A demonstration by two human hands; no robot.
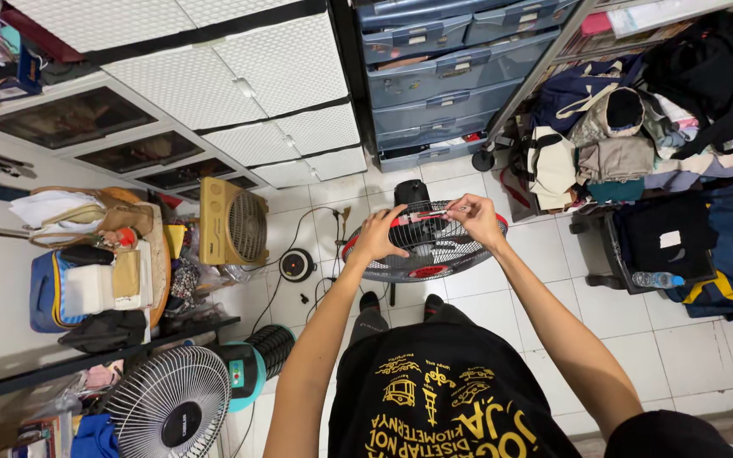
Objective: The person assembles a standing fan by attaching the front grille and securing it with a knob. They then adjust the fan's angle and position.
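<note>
fingers: left hand [377,237] fingers curled onto the fan's wire guard rim; right hand [475,216] fingertips pinched shut on a thin red-handled tool [424,217], which lies level between both hands
fan [422,246]: round black wire guard, red rim, red hub, on glossy white tile floor [689,339], at 12 o'clock from the person's feet
beige box fan [232,222]: square, slatted, 10 o'clock
white fan [171,407]: round mesh, teal body, 8 o'clock
drawers [451,76]: grey plastic, stacked, 12 o'clock
clothes [638,144]: soft heap, 2 o'clock
</note>
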